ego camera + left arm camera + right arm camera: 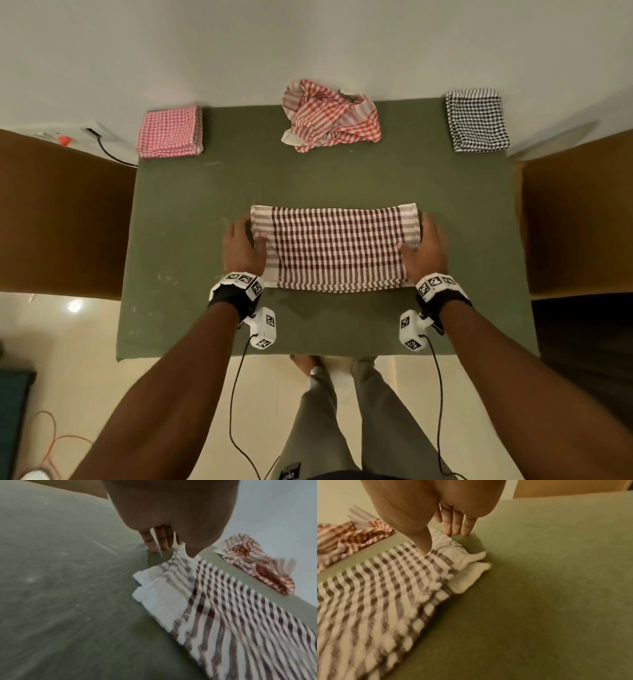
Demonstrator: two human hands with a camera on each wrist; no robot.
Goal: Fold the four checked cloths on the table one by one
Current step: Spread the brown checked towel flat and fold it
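A maroon cloth (334, 248) lies folded into a wide band in the middle of the green bench (191, 212), layered edges showing at both short ends. The left hand (242, 246) sits at its left end: the thumb presses down on the striped border while the straight fingers (158, 540) reach past the edge, their tips touching the bench just beside the cloth. The right hand (426, 248) mirrors this at the right end, thumb on the cloth and straight fingers (458, 526), close together, touching the bench at the cloth's far corner. Neither hand grips anything. Along the far edge of the bench, a pink cloth (170, 132) lies folded at the left corner, a black cloth (476, 120) folded at the right corner, and a red cloth (330, 116) lies crumpled between them.
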